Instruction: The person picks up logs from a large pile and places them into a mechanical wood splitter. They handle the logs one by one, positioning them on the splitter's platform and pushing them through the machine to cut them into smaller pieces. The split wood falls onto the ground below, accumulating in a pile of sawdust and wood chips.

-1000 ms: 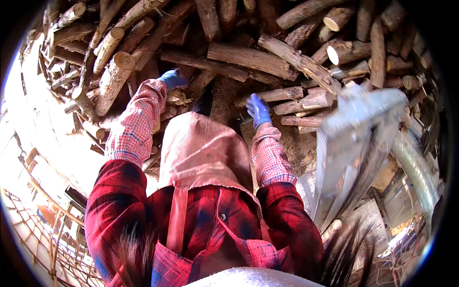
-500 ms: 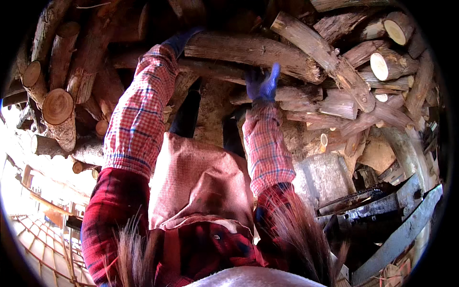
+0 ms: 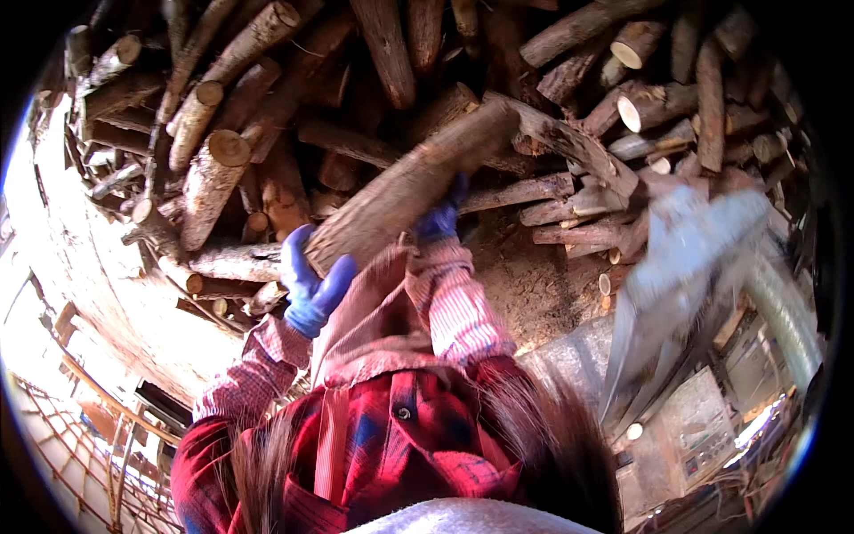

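Both my hands wear blue gloves and carry one thick, rough-barked log (image 3: 405, 187) that slants from lower left to upper right in front of the wood pile. My left hand (image 3: 310, 287) cups the log's lower end from below. My right hand (image 3: 442, 216) grips the log near its middle, mostly hidden behind the bark. My sleeves are red and pink plaid, and a pinkish apron hangs over my chest.
A big stack of cut logs (image 3: 222, 169) fills the upper half of the view. Bare sawdust-covered ground (image 3: 534, 285) lies to the right of my arms. A blurred metal chute or machine (image 3: 685, 276) and a pale pipe (image 3: 783, 311) stand at the right.
My hands reached up into the pile earlier; now they have pulled one log out and hold it lower, close to my chest. The view has swung back down and right.
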